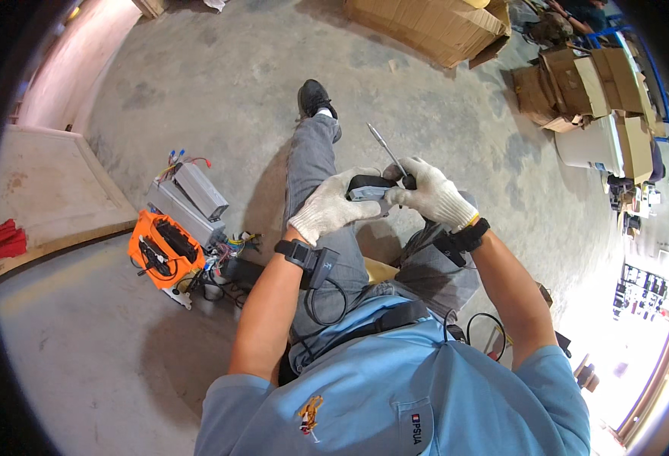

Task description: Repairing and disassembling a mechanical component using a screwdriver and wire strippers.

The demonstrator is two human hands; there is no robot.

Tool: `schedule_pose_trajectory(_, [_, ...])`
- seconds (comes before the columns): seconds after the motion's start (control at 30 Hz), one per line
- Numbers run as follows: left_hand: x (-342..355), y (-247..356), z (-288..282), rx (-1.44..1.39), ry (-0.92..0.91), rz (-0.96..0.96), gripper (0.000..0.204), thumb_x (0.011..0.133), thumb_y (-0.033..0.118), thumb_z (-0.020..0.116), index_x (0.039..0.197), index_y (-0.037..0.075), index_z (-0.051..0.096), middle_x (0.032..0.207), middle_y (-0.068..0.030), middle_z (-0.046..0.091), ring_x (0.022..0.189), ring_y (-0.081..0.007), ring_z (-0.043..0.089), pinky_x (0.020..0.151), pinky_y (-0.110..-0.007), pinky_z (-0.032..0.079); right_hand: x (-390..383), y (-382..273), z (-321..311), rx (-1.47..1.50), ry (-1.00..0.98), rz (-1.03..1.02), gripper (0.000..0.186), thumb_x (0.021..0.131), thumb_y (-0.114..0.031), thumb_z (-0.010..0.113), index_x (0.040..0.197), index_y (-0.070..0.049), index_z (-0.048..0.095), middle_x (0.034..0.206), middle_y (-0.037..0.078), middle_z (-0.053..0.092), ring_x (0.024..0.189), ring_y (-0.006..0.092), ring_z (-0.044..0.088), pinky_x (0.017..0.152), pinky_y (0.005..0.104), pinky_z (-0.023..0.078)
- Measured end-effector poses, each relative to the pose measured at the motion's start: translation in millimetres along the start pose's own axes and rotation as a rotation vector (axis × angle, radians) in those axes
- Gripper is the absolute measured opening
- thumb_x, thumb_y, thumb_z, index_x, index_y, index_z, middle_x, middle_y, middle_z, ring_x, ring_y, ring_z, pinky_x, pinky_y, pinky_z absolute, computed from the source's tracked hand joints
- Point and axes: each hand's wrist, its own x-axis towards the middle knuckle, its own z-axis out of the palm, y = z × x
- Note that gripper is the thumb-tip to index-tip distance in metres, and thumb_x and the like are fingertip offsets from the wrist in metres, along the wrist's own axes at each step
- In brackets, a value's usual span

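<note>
Both of my hands wear off-white knitted gloves and meet above my lap. My left hand (325, 207) is closed round a grey and black device (366, 193), a small boxy thing whose exact kind I cannot make out. In my right hand (430, 194) is a screwdriver (384, 144), its metal shaft pointing up and to the left, away from the device. Only a bit of its black handle shows between the gloved fingers. The right fingers also come up against the device's right end. The device's underside is hidden by the gloves.
On the floor to my left lie an orange plastic housing (158, 257), grey metal boxes (190, 199) and tangled wires (235, 243). A wooden board (61, 190) bearing a red cloth (6, 239) is farther left. Cardboard boxes (425, 26) stand ahead; a white bin (589, 146) is at right.
</note>
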Motion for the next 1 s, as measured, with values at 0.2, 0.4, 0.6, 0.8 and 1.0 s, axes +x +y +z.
schedule_pose_trajectory(0.2, [-3,6,-3,-0.065,0.011,-0.112,0.056,0.082,0.015,0.083,0.134,0.0,0.066,0.119,-0.0073,0.074,0.106,-0.0152,0.069,0.096,-0.032,0.056,3,-4,-2,0.341,-0.135,0.255,0.043,0.088,-0.021,0.084,0.124,-0.002,0.068,0.099,0.004,0.068,0.085,0.0118,0.065,0.074,0.0291,0.056])
schedule_pose_trajectory(0.4, [-5,6,0,-0.149,0.042,-0.074,0.056,0.083,0.009,0.081,0.136,0.0,0.065,0.12,-0.0077,0.074,0.107,-0.016,0.069,0.097,-0.031,0.056,1,10,-3,0.451,-0.24,0.329,0.057,0.087,-0.042,0.086,0.124,-0.002,0.069,0.092,0.004,0.07,0.077,0.0122,0.064,0.066,0.029,0.054])
schedule_pose_trajectory(0.6, [-5,-19,-5,-0.476,0.126,-0.047,0.066,0.084,0.005,0.083,0.146,0.007,0.058,0.132,-0.0092,0.068,0.115,-0.0202,0.067,0.099,-0.036,0.058,-7,9,-1,0.606,-0.15,0.264,0.057,0.091,-0.04,0.084,0.13,-0.002,0.067,0.088,0.001,0.068,0.069,0.0088,0.06,0.063,0.0251,0.052])
schedule_pose_trajectory(0.8, [-7,-15,-15,-0.546,0.052,-0.137,0.074,0.085,0.006,0.083,0.152,0.008,0.051,0.141,-0.0118,0.064,0.123,-0.0246,0.065,0.102,-0.041,0.058,-1,3,0,0.674,-0.114,0.263,0.05,0.091,-0.035,0.083,0.125,-0.002,0.069,0.086,0.003,0.069,0.069,0.0092,0.062,0.063,0.0262,0.053])
schedule_pose_trajectory(1.0, [-6,-13,-11,-0.614,-0.02,-0.09,0.08,0.085,0.006,0.082,0.157,0.01,0.047,0.145,-0.0116,0.062,0.129,-0.0244,0.063,0.107,-0.042,0.055,2,3,3,0.653,-0.101,0.217,0.053,0.09,-0.037,0.082,0.126,-0.001,0.068,0.088,0.006,0.072,0.073,0.0133,0.067,0.067,0.0301,0.055])
